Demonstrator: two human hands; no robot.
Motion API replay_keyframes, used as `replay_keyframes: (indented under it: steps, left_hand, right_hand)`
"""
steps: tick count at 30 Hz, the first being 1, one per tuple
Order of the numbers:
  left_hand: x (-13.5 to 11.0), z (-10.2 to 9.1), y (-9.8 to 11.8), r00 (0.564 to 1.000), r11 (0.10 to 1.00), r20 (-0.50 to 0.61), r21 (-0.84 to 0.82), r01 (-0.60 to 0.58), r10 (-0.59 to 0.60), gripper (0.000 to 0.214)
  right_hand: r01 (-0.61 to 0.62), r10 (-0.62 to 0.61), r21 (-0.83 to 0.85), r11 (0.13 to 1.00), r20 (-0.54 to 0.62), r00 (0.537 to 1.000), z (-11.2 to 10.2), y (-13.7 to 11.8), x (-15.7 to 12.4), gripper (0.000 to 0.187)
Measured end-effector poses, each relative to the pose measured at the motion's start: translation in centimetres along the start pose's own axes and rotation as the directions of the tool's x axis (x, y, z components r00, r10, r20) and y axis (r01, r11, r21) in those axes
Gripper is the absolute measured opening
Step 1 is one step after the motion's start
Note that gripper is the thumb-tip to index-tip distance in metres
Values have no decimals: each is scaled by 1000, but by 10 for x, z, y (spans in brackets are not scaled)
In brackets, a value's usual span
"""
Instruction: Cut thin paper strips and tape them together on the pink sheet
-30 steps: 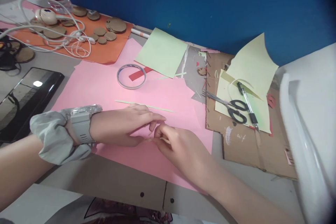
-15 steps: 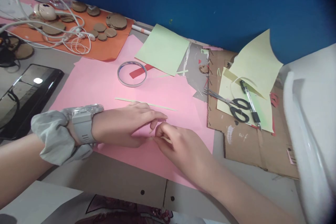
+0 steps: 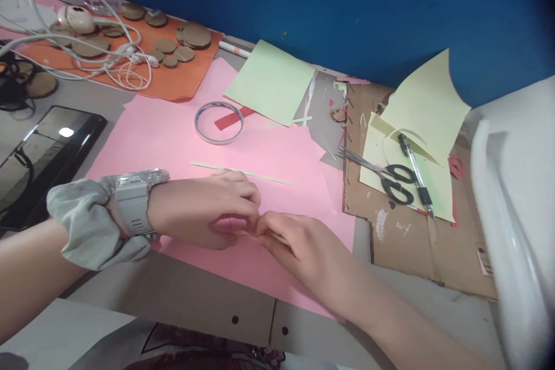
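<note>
Above the pink paper [image 3: 160, 139], my two hands meet at the fingertips. My right hand [image 3: 299, 243] is closed in a pinch on a thin pale paper strip [image 3: 281, 239], most of which its fingers hide. My left hand [image 3: 208, 208], with a watch and a scrunchie at the wrist, is curled, its thumb and fingers closing on the strip's other end. Just beyond the left knuckles a second narrow light green strip [image 3: 269, 178] lies flat on the pink paper. Farther back rests a tape ring [image 3: 197, 127], beside a red paper piece [image 3: 226, 121].
On the right, scissors [image 3: 396, 191] and a pen [image 3: 417, 176] lie on yellow-green paper over cardboard [image 3: 407, 248]. A green sheet [image 3: 271, 81] lies at the back. Cardboard discs [image 3: 193, 35] and white earphones [image 3: 130, 58] sit on orange paper. A black phone [image 3: 52, 156] is at left.
My left fingers have curled in and down from a stretched pose, coming against my right fingertips. My right hand keeps its pinch and has shifted very slightly.
</note>
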State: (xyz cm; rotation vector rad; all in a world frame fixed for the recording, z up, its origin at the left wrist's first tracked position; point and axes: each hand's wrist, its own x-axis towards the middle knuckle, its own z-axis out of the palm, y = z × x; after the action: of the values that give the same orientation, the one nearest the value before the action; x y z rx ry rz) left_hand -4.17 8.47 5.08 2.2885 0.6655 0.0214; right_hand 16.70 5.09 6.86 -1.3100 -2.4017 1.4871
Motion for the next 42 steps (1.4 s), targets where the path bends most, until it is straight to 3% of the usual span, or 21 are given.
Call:
replay_keyframes:
  steps: [14,24,27,30,33,42]
  left_hand:
    - [-1,-2,0,1000,1000,-19,-11,-22,22,25]
    - [-2,-1,1,998,999,-39,-13,-44,43,24]
    - [-2,1,0,995,998,-76,-13,-63,62,23]
    - [-2,3,-2,993,998,-101,-13,-68,67,22]
    - [-3,3,-2,994,998,-95,-24,-62,60,24]
    - [-3,0,-1,997,997,-65,-56,-54,50,25]
  right_hand:
    - [57,-56,-103,993,14,998,3,-4,-2,20]
    - [109,-91,-332,937,71,993,9,-6,-6,17]
    - [132,-127,-400,907,39,991,12,-8,-7,17]
    - [139,-174,-522,842,-18,985,16,-10,-10,24]
    - [159,-203,-614,773,-2,979,21,-11,-12,34]
    - [157,-202,-607,779,-7,979,26,-8,-15,42]
